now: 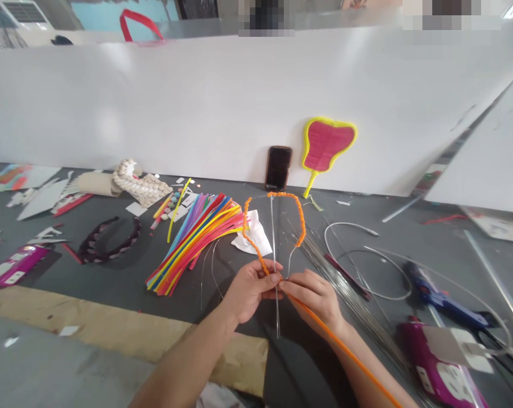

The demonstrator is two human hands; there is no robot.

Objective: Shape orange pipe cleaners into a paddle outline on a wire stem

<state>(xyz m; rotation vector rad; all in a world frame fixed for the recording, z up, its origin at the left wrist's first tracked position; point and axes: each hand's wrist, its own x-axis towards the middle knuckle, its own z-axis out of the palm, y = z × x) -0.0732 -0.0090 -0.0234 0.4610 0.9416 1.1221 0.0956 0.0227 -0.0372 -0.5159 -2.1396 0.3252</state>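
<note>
Winding an orange strip (345,344) around a wire frame (291,258) seems the step in hand. From the head view, the frame is held up over the counter (111,292), bare at lower right and upper left. The left hand (251,289) is pinched on its base; the right hand (318,297) grips the strip just beside it. The next move probably calls for a steady base and a taut strip.
</note>
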